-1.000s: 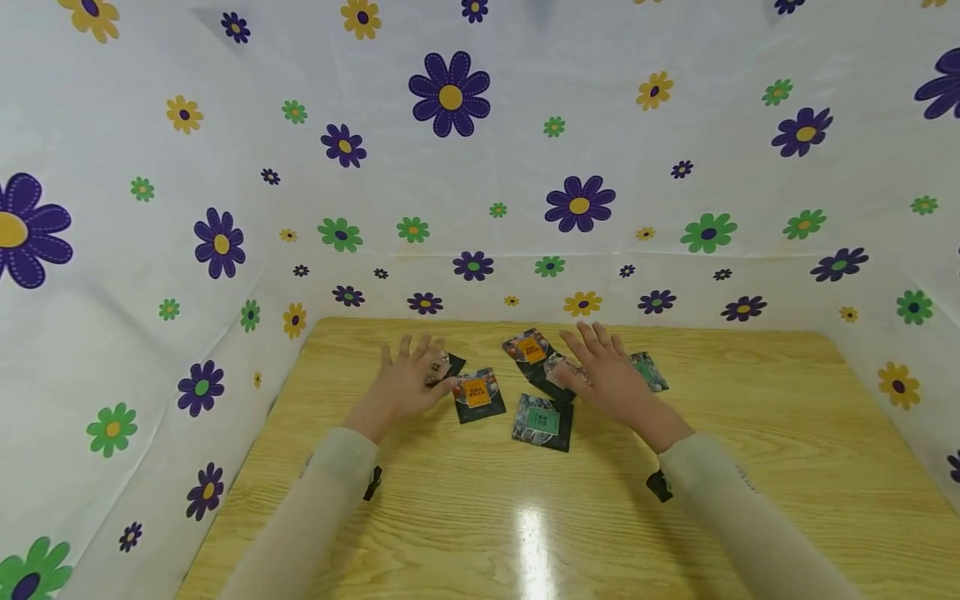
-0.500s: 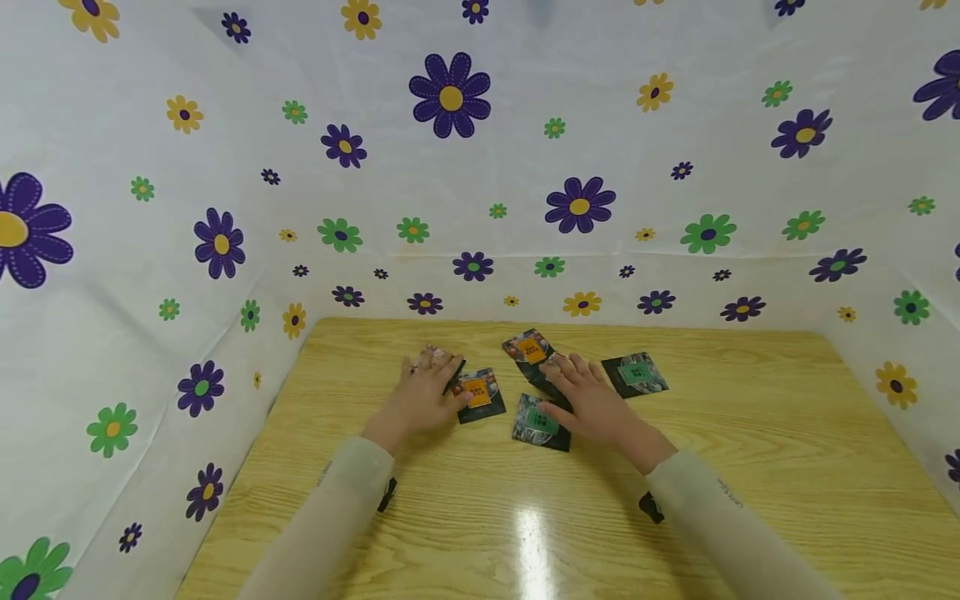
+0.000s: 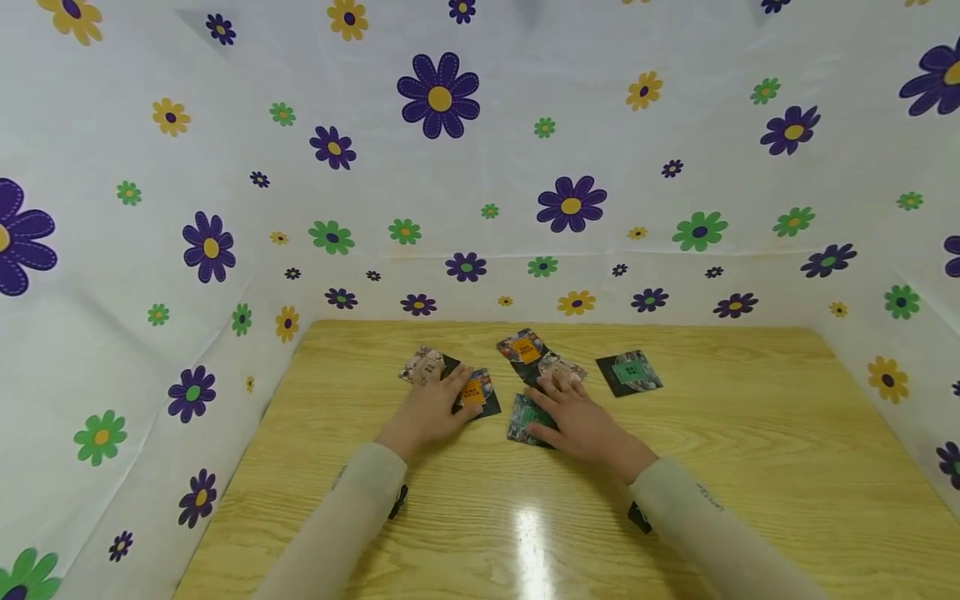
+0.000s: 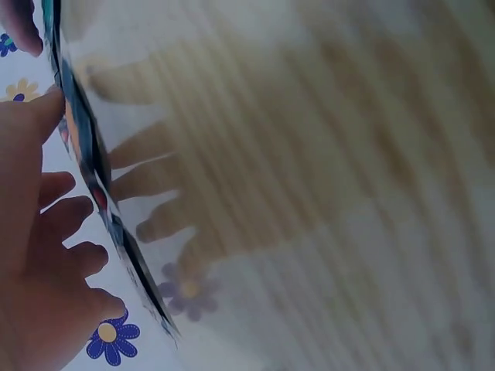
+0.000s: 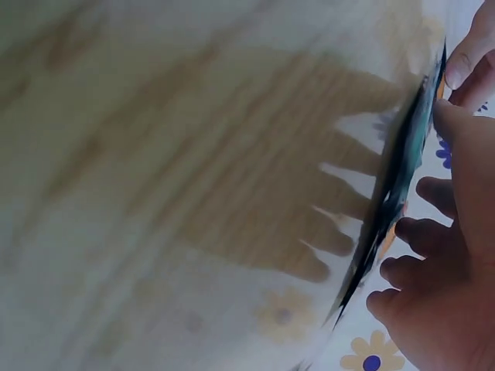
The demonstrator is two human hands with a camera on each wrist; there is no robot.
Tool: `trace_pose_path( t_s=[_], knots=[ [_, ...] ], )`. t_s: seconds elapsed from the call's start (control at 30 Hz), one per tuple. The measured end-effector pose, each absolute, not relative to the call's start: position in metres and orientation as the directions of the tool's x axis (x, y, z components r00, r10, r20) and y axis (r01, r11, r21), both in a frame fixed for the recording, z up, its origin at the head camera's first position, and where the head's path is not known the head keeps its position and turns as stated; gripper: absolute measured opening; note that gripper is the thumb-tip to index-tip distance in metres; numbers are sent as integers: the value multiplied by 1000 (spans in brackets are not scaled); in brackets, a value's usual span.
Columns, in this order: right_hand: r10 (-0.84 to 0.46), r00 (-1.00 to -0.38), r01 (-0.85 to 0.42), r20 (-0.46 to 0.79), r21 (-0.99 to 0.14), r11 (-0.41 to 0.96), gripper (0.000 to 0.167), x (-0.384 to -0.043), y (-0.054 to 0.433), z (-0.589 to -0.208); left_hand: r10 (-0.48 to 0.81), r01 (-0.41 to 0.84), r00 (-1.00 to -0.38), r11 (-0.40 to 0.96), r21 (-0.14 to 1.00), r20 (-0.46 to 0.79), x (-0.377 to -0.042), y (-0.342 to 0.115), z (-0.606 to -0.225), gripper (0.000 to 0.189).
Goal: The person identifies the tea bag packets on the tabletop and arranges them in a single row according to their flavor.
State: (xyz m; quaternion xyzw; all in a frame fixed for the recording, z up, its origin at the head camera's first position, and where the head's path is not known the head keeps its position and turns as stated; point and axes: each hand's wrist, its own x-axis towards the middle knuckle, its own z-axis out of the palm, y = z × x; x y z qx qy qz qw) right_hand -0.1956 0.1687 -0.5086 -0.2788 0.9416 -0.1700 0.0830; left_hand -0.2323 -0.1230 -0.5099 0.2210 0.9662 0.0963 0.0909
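Several small flat square packets, dark with printed pictures and coloured labels, lie on the table. In the head view my left hand (image 3: 429,412) is spread over a packet with an orange label (image 3: 474,393), its fingertips near a pale-label packet (image 3: 420,363) at far left. My right hand (image 3: 583,423) reaches over a green-label packet (image 3: 525,423) and partly covers it. Just beyond its fingertips lies another pale-label packet (image 3: 561,368), overlapping a second orange-label packet (image 3: 523,347). Both wrist views show loosely bent fingers above the packets, gripping none.
Another green-label packet (image 3: 630,372) lies to the right of the group. The wood-grain table (image 3: 750,450) is glossy and reflects light. White flower-print sheeting (image 3: 495,158) encloses it at the back and sides.
Both hands have drawn toward me and inward, uncovering the pale-label packets and the right-hand green-label packet. The packets keep their places, and the head view has shifted slightly.
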Motion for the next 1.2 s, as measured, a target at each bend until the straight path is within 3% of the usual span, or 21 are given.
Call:
trace_pose_path(
  t_s=[0.57,1.2],
  knots=[
    [-555,-827,-492,-92,-362,792,68,-196,167,-512,462,432,-875,880,198,-142,-227,-127,-513,73],
    [-547,-832,-482,-93,-366,796,67,-195,166,-512,495,458,-852,863,214,-170,-199,-163,-514,67]
  ],
)
